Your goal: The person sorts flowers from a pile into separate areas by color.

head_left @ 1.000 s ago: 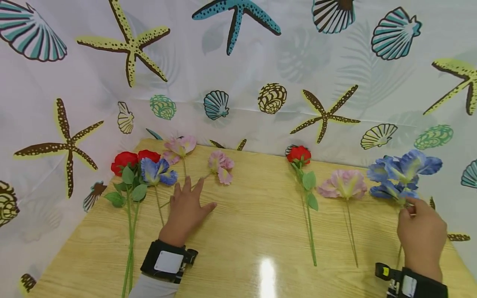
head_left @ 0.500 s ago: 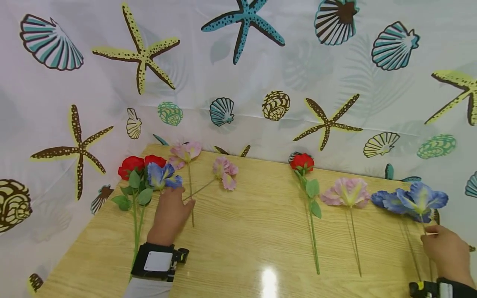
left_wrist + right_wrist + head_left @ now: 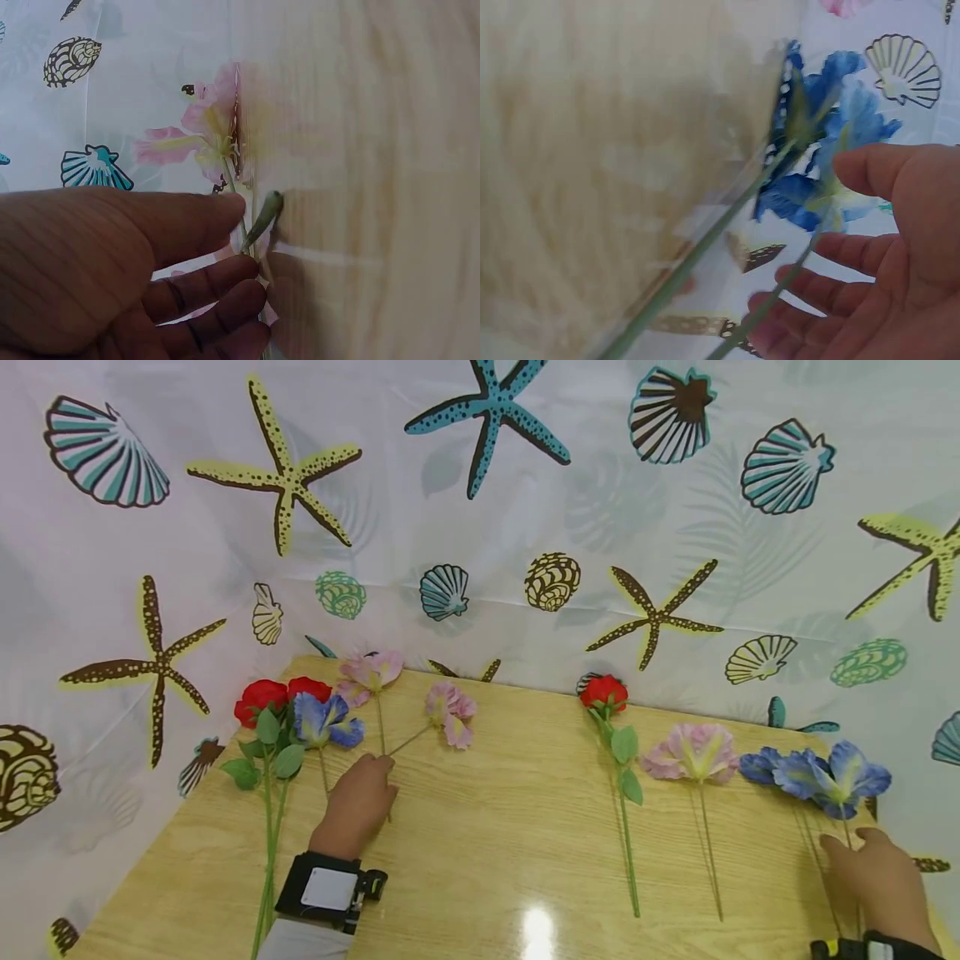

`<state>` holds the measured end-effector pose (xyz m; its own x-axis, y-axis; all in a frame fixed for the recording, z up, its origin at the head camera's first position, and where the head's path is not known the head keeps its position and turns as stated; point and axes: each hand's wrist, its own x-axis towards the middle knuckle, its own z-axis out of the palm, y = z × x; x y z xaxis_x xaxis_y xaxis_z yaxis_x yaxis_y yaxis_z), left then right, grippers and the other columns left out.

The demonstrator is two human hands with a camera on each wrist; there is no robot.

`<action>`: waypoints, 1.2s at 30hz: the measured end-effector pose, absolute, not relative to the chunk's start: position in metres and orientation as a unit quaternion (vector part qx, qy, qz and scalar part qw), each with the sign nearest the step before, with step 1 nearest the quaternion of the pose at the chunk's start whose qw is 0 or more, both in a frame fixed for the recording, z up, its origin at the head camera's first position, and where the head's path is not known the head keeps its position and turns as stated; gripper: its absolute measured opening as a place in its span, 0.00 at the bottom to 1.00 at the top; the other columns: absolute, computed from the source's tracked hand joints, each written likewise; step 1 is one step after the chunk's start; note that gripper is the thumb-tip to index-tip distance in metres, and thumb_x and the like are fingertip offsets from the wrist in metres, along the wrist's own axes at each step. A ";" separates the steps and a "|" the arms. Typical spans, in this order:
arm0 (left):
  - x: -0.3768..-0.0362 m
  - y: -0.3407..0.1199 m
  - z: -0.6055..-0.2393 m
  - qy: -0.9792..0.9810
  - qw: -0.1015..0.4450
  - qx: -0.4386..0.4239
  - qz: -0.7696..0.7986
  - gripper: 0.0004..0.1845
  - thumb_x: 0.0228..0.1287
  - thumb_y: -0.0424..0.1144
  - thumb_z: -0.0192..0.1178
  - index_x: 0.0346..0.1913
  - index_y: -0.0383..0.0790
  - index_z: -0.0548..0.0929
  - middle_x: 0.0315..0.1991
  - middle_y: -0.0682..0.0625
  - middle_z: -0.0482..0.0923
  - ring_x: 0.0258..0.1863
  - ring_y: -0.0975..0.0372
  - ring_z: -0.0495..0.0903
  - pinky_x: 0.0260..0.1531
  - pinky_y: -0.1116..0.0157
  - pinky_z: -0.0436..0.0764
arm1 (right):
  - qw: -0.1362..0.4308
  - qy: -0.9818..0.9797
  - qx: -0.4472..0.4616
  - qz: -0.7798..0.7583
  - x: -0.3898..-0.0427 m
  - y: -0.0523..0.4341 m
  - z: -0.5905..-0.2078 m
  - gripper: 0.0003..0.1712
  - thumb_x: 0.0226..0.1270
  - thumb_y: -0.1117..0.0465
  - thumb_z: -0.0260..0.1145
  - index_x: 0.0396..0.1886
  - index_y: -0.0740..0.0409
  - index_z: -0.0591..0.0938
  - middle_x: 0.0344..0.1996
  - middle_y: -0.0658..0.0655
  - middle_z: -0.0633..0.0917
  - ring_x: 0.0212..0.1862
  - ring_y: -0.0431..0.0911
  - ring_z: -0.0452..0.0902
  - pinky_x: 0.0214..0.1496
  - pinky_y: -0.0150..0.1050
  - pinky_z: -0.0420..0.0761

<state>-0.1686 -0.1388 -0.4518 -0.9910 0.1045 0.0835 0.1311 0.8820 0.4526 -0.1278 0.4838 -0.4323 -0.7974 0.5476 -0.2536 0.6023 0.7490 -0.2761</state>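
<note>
In the head view my left hand (image 3: 358, 806) is at the crossing stems of two pink flowers, the upright one (image 3: 372, 672) and the slanting one (image 3: 452, 714). The left wrist view shows a green stem end (image 3: 264, 221) between thumb and forefinger, their tips apart. At the right, my right hand (image 3: 881, 877) is beside the stem of a blue flower (image 3: 840, 777). Its thumb and fingers are spread in the right wrist view, with that stem (image 3: 784, 283) passing along the fingertips. Another blue flower (image 3: 761, 766) lies just behind.
Two red roses (image 3: 261, 700) and a blue flower (image 3: 324, 720) lie at the left of the wooden table (image 3: 480, 827). A single red rose (image 3: 604, 693) and a pink flower (image 3: 693, 752) lie right of centre. A shell-print curtain (image 3: 495, 527) hangs behind.
My right hand has lowered the blue flower beside the other one and loosened its fingers. My left hand reached toward the left blue flower, then shifted back right to the pink stems.
</note>
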 end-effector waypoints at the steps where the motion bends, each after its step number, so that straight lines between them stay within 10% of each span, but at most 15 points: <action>1: -0.168 -0.138 -0.452 -0.969 0.029 -0.061 -0.236 0.19 0.65 0.30 0.64 0.57 0.26 0.79 0.49 0.32 0.78 0.51 0.41 0.78 0.49 0.47 0.77 | 0.068 0.933 0.306 -0.179 -0.127 0.480 -0.430 0.43 0.76 0.52 0.50 0.67 0.89 0.50 0.54 0.89 0.64 0.51 0.78 0.65 0.51 0.68 0.70; 10: -0.161 -0.132 -0.451 -0.968 0.026 -0.061 -0.242 0.18 0.58 0.17 0.53 0.51 0.27 0.82 0.41 0.35 0.81 0.44 0.42 0.80 0.41 0.49 0.80 | -0.055 0.944 0.229 -0.232 -0.134 0.426 -0.397 0.42 0.76 0.49 0.52 0.72 0.80 0.54 0.67 0.86 0.53 0.67 0.80 0.46 0.62 0.73 0.54; 18: -0.160 -0.130 -0.444 -0.964 0.042 -0.047 -0.258 0.19 0.62 0.18 0.51 0.58 0.19 0.74 0.37 0.30 0.80 0.38 0.39 0.80 0.34 0.47 0.80 | -0.123 0.941 0.151 -0.278 -0.138 0.376 -0.386 0.37 0.78 0.53 0.53 0.72 0.78 0.59 0.68 0.82 0.58 0.68 0.77 0.50 0.61 0.72 0.58; 23: -0.164 -0.130 -0.441 -0.966 0.031 -0.053 -0.251 0.11 0.59 0.18 0.52 0.45 0.19 0.79 0.29 0.35 0.78 0.33 0.41 0.80 0.30 0.49 0.79 | -0.134 0.940 0.132 -0.283 -0.142 0.353 -0.386 0.35 0.78 0.53 0.54 0.71 0.77 0.62 0.67 0.81 0.61 0.68 0.76 0.53 0.61 0.72 0.59; 36: -0.168 -0.111 -0.422 -0.928 -0.021 -0.030 -0.370 0.23 0.62 0.20 0.51 0.62 0.24 0.73 0.48 0.34 0.77 0.49 0.42 0.77 0.44 0.48 0.78 | -0.143 0.917 0.091 -0.362 -0.153 0.288 -0.384 0.32 0.77 0.53 0.55 0.71 0.69 0.66 0.69 0.75 0.64 0.66 0.71 0.62 0.61 0.68 0.64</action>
